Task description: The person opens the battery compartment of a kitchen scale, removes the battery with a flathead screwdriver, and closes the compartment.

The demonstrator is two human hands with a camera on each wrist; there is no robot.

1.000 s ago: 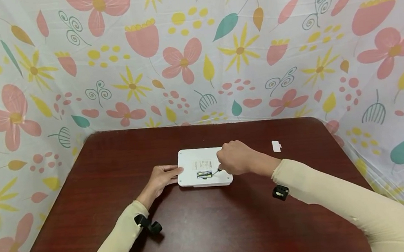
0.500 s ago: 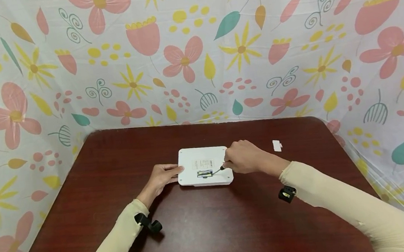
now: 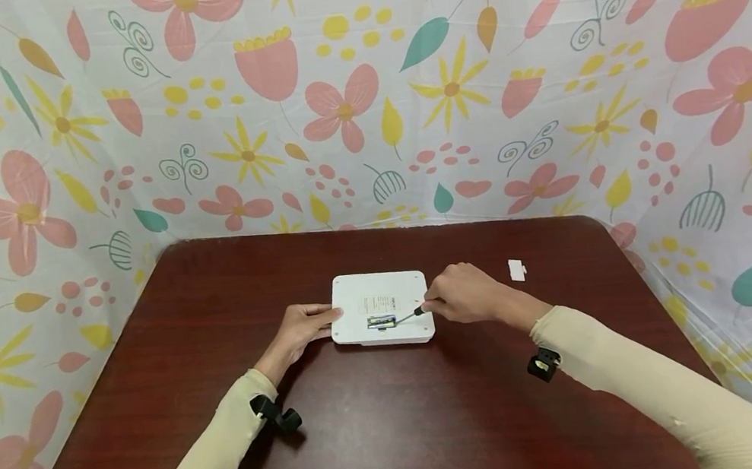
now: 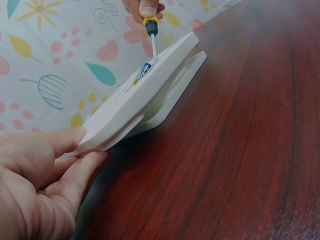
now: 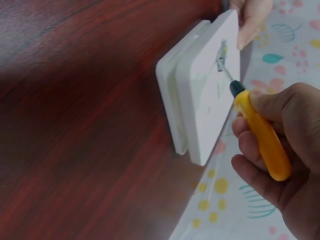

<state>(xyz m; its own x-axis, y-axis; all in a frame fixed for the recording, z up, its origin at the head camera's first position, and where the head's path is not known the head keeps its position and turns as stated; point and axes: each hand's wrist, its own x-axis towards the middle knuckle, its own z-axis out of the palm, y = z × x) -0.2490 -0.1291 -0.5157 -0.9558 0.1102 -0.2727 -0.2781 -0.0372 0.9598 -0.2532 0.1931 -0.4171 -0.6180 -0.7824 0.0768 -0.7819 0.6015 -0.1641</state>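
Observation:
A flat white scale (image 3: 391,282) lies face down, its label and open battery slot uppermost. Batteries (image 3: 381,322) sit in that slot. At its left edge my left hand (image 3: 299,328) pinches the scale, thumb on top and fingers beneath, as the left wrist view shows. My right hand (image 3: 465,294) grips a screwdriver (image 5: 265,135) by its yellow handle, thumb along the dark collar. The shaft slants down leftward, its tip at the right end of the batteries. In the left wrist view the screwdriver (image 4: 151,27) points into the slot beside a blue-and-yellow battery (image 4: 142,71).
A small white battery cover (image 3: 516,270) lies on the dark red-brown table (image 3: 383,432), right of the scale. Behind the table hangs a flower-print curtain (image 3: 313,157). Each sleeved forearm carries a black wrist mount (image 3: 276,413).
My right hand has drawn back to the right, baring more of the screwdriver and the scale's right side. The tip stays at the batteries. My left hand keeps its hold.

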